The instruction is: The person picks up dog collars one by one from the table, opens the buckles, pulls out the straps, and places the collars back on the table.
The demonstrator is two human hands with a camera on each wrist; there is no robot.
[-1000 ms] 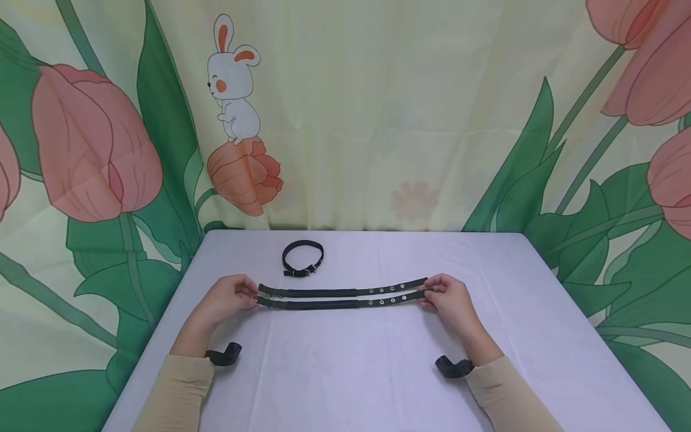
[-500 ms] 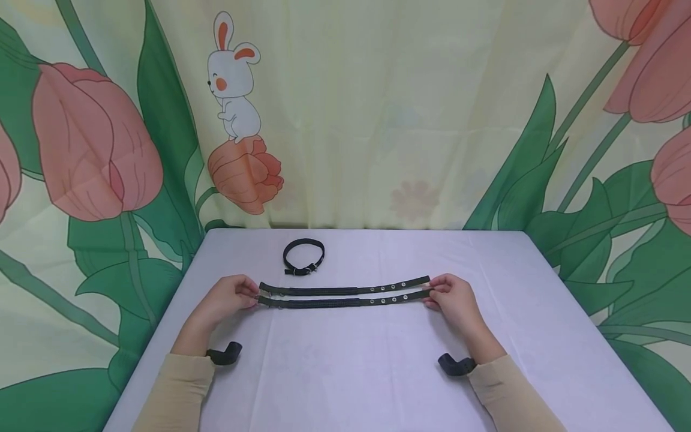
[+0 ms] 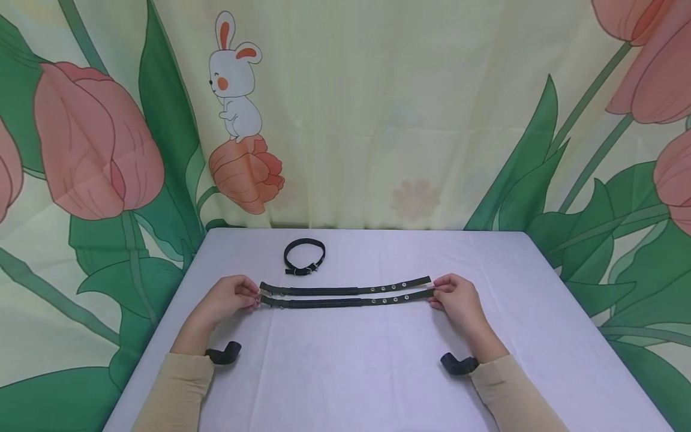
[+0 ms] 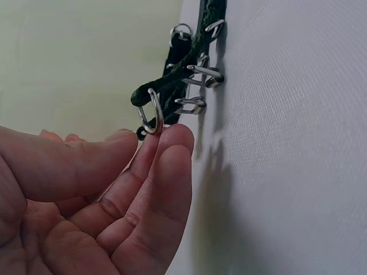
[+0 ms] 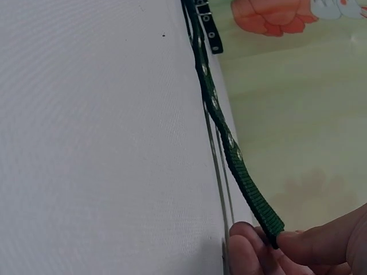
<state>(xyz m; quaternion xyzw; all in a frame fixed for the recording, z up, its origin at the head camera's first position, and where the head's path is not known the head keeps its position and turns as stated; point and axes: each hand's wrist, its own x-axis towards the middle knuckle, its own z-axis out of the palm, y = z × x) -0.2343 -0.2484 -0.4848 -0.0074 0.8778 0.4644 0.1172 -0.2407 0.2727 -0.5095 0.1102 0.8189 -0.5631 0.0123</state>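
Two dark collars lie stretched side by side across the table, the near collar [image 3: 318, 304] just in front of the far collar [image 3: 318, 291]. At the near collar's buckle end my left hand [image 3: 229, 299] pinches a metal ring [image 4: 159, 114] between thumb and fingers. My right hand [image 3: 459, 301] pinches the tip of its other end, where the green webbing [image 5: 258, 197] rises toward the fingers. Metal eyelets dot that right part of both straps. The far collar's right tip ends right beside my right fingertips. Behind them, a third collar [image 3: 297, 272] lies buckled into a loop.
A white cloth covers the table [image 3: 345, 372]. Beyond its back edge hangs a curtain [image 3: 356, 120] printed with tulips and a rabbit. A black wrist device [image 3: 225, 354] is strapped to each forearm, below beige sleeves.
My right hand has shifted slightly right, and its fingers have come a little away from the far collar's tip. The left hand stays almost where it was.
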